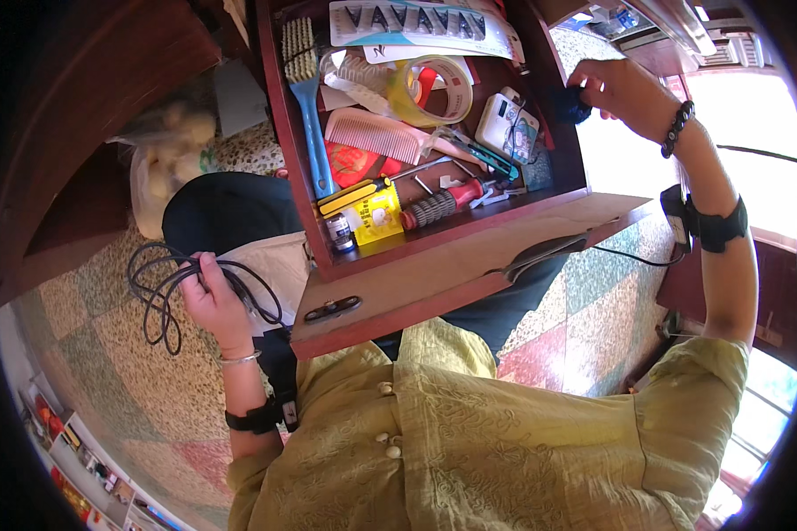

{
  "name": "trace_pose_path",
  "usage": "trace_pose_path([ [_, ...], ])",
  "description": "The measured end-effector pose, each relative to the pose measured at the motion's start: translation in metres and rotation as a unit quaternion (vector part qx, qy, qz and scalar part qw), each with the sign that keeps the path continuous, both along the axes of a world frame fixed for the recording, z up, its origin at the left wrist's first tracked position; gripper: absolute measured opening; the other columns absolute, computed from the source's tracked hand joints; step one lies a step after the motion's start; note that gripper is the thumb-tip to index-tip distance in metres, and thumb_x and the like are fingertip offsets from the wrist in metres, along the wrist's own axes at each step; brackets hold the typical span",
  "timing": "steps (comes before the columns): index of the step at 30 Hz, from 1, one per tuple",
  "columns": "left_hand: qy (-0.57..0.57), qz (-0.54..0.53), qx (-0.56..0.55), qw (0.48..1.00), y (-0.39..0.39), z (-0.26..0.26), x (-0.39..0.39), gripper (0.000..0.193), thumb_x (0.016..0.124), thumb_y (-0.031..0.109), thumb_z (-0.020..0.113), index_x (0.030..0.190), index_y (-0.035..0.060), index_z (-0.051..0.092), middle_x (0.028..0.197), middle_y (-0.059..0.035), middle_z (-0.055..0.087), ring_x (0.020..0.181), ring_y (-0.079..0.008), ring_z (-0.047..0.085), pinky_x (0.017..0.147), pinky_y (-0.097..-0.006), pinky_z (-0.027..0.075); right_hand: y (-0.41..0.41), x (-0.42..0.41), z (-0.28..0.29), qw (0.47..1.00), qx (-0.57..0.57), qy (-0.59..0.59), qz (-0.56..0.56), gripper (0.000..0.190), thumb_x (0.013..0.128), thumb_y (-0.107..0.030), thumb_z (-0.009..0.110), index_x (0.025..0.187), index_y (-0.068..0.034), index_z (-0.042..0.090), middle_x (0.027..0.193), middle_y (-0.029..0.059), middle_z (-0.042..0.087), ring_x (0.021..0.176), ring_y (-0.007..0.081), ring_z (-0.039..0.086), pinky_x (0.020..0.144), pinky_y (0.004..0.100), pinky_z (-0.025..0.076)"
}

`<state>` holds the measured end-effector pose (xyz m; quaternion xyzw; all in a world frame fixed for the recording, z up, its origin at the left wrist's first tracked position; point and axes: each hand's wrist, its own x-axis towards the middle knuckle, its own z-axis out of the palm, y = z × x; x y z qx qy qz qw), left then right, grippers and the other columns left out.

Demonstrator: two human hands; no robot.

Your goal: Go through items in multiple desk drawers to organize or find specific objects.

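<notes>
My left hand (216, 300) grips a loosely coiled black cable (161, 292), left of a pulled-out wooden drawer (408, 262). Over the drawer's right side, my right hand (621, 93) pinches a small dark, fuzzy item (573, 106), possibly a hair tie. Inside the drawer lie a blue-handled brush (310, 126), a roll of clear yellowish tape (432, 89) and a pink comb (378, 133). A white power bank (507, 126) rests near the right wall. Towards the front are a red-handled tool (442, 204), a yellow packet (375, 216) and a small bottle (340, 232).
A blister card of hair clips (425, 26) lies at the drawer's back. The drawer front (398, 312), with a metal handle (332, 307), extends over my lap. A clear plastic bag (163, 166) sits at the left. Speckled tiles (126, 332) cover the floor.
</notes>
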<state>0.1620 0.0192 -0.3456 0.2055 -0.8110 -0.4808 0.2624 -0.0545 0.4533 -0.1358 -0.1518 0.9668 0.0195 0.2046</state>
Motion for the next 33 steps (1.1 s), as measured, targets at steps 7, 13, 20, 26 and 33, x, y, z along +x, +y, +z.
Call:
trace_pose_path([
  [7,0.017,-0.004,0.038,0.999,0.0,-0.003,0.0,0.018,0.095,0.012,0.054,0.091,-0.0051,0.056,0.08,-0.0041,0.06,0.073,-0.0105,0.053,0.068,-0.0242,0.044,-0.012,0.019,0.006,0.995,0.018,-0.099,0.018,0.018,0.084,-0.011,0.057,0.099,-0.005,0.064,0.07,0.0092,0.065,0.067,0.0181,0.064,0.065,0.0319,0.051],
  [13,0.014,-0.006,0.033,0.999,-0.001,-0.002,0.001,0.018,0.095,0.012,0.054,0.092,-0.0053,0.056,0.08,-0.0041,0.06,0.073,-0.0099,0.053,0.068,-0.0238,0.044,-0.018,0.027,0.002,0.99,0.022,-0.134,0.043,0.018,0.081,-0.012,0.059,0.097,-0.002,0.064,0.08,0.0137,0.066,0.076,0.024,0.065,0.071,0.0338,0.051],
  [20,-0.034,-0.009,0.043,0.998,-0.002,0.003,0.004,0.017,0.097,0.012,0.05,0.092,-0.0032,0.056,0.087,-0.0057,0.061,0.082,-0.0121,0.055,0.077,-0.0252,0.044,-0.02,0.031,0.0,0.984,0.034,-0.147,0.098,0.019,0.081,-0.01,0.063,0.098,-0.002,0.064,0.083,0.0135,0.067,0.078,0.0256,0.065,0.074,0.0348,0.051],
  [26,-0.024,-0.009,0.04,0.999,-0.001,0.002,0.003,0.018,0.097,0.013,0.051,0.093,-0.003,0.056,0.086,-0.0049,0.061,0.081,-0.011,0.054,0.077,-0.0247,0.044,-0.043,0.037,0.001,0.98,0.018,-0.186,0.067,0.022,0.082,-0.007,0.063,0.103,-0.003,0.064,0.085,0.0132,0.068,0.082,0.0237,0.066,0.075,0.0338,0.052],
  [33,0.008,0.012,0.053,0.998,-0.001,-0.001,0.002,0.015,0.094,0.012,0.056,0.09,-0.0023,0.058,0.075,0.0007,0.056,0.068,-0.0057,0.048,0.064,-0.0201,0.041,-0.095,0.035,0.007,0.956,-0.028,-0.259,0.131,0.027,0.084,-0.011,0.064,0.109,-0.004,0.061,0.094,0.0124,0.067,0.085,0.024,0.065,0.075,0.0341,0.051],
])
